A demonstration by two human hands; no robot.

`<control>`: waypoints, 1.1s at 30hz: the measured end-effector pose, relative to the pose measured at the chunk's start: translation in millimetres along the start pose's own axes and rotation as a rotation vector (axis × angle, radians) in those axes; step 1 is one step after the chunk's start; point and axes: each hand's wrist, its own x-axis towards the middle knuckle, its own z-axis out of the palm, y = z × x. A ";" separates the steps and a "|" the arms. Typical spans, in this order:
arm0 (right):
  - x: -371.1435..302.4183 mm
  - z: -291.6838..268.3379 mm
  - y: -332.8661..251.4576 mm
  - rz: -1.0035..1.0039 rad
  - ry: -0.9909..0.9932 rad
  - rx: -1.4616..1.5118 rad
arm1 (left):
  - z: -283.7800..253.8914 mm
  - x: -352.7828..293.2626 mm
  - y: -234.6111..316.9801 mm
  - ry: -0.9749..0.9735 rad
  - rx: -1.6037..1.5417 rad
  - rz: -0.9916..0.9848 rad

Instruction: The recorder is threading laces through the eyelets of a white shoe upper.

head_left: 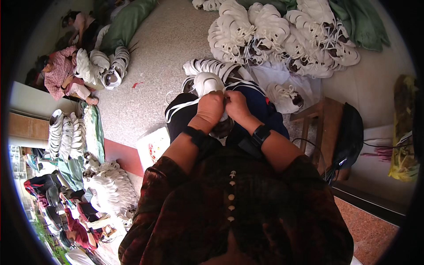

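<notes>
Both hands meet over my lap at a white shoe upper [208, 82], whose rounded toe points away from me. My left hand [210, 108] is closed around its near part. Beside it, my right hand [237, 106] is pinched shut at the white shoelace [240, 83]; the fingertips are partly hidden. A loop of white lace [182, 106] hangs out to the left of my left hand. Just beyond the hands lies a nested row of white shoe uppers [212, 66].
A large heap of laced white uppers [269, 35] lies ahead on the right. To the right stands a wooden stool [319, 121] with a black bag [350, 137]. A person in a checked shirt [57, 77] sits far left near green sacks [126, 26]. More uppers [112, 187] are piled left.
</notes>
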 end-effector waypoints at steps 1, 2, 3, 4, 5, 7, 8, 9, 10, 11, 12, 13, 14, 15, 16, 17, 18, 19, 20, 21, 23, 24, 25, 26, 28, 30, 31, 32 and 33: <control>-0.6 -2.3 -4.2 0.016 0.008 0.024 | -4.0 -0.8 1.8 -0.016 0.044 -0.010; -1.5 -3.5 -7.6 0.031 0.015 0.047 | -8.4 -2.1 2.9 -0.031 0.087 -0.020; 3.0 -15.3 -0.4 0.014 0.010 0.029 | -12.6 3.8 12.4 -0.009 0.075 -0.025; 3.5 -11.7 -1.2 0.027 0.017 0.008 | -29.8 -2.3 6.5 -0.067 0.091 -0.029; 4.0 -7.9 -2.0 0.039 0.023 -0.013 | -46.3 -9.5 -0.7 -0.124 0.107 -0.034; -1.4 -12.6 -13.6 -0.034 0.047 -0.059 | -71.7 -35.6 -11.5 -0.109 -0.127 -0.166; -0.6 -15.0 -18.7 -0.101 0.084 -0.101 | -68.2 -45.5 -26.6 -0.071 -0.238 -0.166; 1.7 -14.1 -22.5 -0.113 0.069 -0.105 | -67.2 -51.3 -33.6 -0.059 -0.243 -0.181; 4.3 -12.5 -26.1 -0.193 0.059 -0.024 | -65.6 -56.5 -39.3 -0.148 -0.607 -0.440; 6.6 -10.5 -29.8 -0.271 0.047 0.058 | -64.3 -61.5 -44.6 -0.235 -0.977 -0.694; 9.7 -8.1 -32.3 -0.284 0.030 0.052 | -65.1 -63.3 -48.0 -0.231 -1.141 -0.775; 12.2 -5.3 -34.9 -0.341 -0.074 -0.004 | -63.0 -63.1 -50.8 -0.214 -1.156 -0.780; 14.6 -3.2 -37.3 -0.397 -0.178 -0.061 | -59.0 -61.2 -54.8 -0.098 -1.290 -0.808; 15.8 -1.6 -38.2 -0.412 -0.201 -0.065 | -54.9 -60.5 -59.2 0.027 -1.421 -0.838; 16.4 1.3 -38.3 -0.376 -0.205 -0.089 | -53.6 -57.7 -64.7 0.023 -1.511 -0.815; 16.6 4.0 -38.1 -0.339 -0.209 -0.114 | -50.5 -55.4 -66.6 0.049 -1.522 -0.826; 16.0 5.5 -35.7 -0.315 -0.197 -0.121 | -47.7 -47.8 -60.8 0.064 -1.501 -0.821; 15.8 7.0 -36.9 -0.325 -0.218 -0.123 | -44.2 -42.4 -57.6 0.083 -1.476 -0.821; 15.7 7.7 -37.7 -0.314 -0.215 -0.136 | -37.9 -38.3 -58.4 0.103 -1.477 -0.793; 15.5 7.7 -37.9 -0.298 -0.207 -0.150 | -34.0 -34.3 -58.8 0.070 -1.435 -0.771; 15.2 9.0 -38.2 -0.276 -0.249 -0.149 | -25.6 -27.0 -56.7 0.112 -1.370 -0.756; 15.4 8.7 -37.6 -0.279 -0.251 -0.156 | -20.1 -23.5 -56.5 0.116 -1.375 -0.761; 15.3 8.7 -37.2 -0.282 -0.253 -0.163 | -14.7 -20.9 -56.4 0.131 -1.342 -0.730; 15.1 8.8 -36.8 -0.282 -0.258 -0.163 | -10.6 -19.9 -57.5 0.146 -1.308 -0.700; 14.2 7.8 -36.7 -0.299 -0.243 -0.149 | -2.6 -21.0 -62.2 0.142 -1.190 -0.644; 14.1 6.3 -35.9 -0.290 -0.244 -0.161 | -2.7 -20.5 -61.0 0.131 -1.071 -0.584; 13.7 6.1 -34.7 -0.283 -0.242 -0.172 | -12.6 -18.7 -55.0 0.142 -0.789 -0.503; 14.1 6.6 -33.0 -0.280 -0.241 -0.171 | -17.6 -17.1 -50.5 0.151 -0.509 -0.416; 15.2 7.8 -32.6 -0.280 -0.230 -0.139 | -16.2 -16.6 -49.2 0.153 -0.506 -0.418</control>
